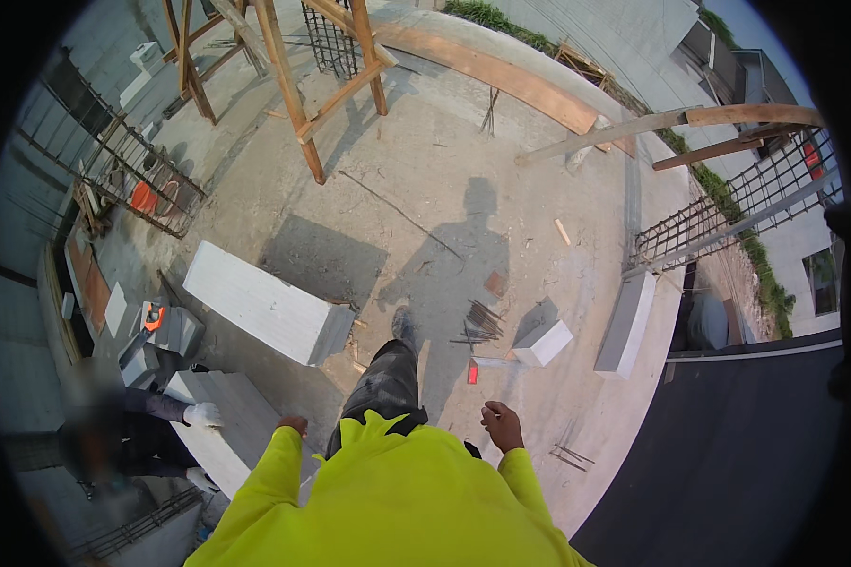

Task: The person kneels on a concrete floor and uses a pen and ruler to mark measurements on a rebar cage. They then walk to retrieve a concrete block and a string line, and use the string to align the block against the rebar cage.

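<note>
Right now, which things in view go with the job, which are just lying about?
Likely job:
- pale block beside the left hand, a co-worker's gloved hand at its edge
- perhaps the long white block ahead, orange-handled tool

Apparently lying about:
- thin dark rods
- small red object
- wood scrap

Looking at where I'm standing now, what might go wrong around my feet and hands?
The thin rods on the floor beside your forward shoe might trip you. The pale block by the co-worker's gloved hand could pinch your left hand, close by, if it shifts. The orange-handled tool, seemingly a saw, might cut someone reaching there.
</note>
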The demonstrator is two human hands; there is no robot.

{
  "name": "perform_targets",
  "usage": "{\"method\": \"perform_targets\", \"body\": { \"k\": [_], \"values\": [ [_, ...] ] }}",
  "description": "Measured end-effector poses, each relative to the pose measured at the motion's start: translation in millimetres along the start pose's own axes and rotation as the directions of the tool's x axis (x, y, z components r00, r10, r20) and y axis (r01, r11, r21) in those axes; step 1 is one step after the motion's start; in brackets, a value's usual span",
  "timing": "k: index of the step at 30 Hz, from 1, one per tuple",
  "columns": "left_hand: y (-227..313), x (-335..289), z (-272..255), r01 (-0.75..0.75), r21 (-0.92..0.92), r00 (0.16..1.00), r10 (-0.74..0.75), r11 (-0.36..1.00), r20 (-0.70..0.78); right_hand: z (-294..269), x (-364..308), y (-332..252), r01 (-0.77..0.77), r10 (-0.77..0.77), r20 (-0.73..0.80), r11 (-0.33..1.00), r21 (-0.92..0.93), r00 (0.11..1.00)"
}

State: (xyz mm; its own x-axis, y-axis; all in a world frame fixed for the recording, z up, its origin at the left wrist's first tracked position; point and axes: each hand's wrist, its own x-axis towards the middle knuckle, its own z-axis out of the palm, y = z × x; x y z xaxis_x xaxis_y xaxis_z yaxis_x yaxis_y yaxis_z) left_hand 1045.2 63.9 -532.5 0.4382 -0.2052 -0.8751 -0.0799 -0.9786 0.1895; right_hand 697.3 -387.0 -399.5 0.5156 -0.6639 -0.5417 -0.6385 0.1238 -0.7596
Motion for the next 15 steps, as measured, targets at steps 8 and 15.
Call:
{"method": "perform_targets", "body": {
  "k": [8,15],
  "values": [
    [354.9,52.6,-260.2,-0.382,-0.433,0.905,0.236,0.816,-0.353,-84.9,125.8,-90.7,-0.086,0.181,-0.238,0.928,0.362,0.954],
    [520.5,83.3,-350.5,-0.509,-0.316,0.845,0.395,0.801,-0.36,-92.0,204.0,-36.8,0.185,-0.115,0.152,0.762,-0.621,0.982]
  ]
}}
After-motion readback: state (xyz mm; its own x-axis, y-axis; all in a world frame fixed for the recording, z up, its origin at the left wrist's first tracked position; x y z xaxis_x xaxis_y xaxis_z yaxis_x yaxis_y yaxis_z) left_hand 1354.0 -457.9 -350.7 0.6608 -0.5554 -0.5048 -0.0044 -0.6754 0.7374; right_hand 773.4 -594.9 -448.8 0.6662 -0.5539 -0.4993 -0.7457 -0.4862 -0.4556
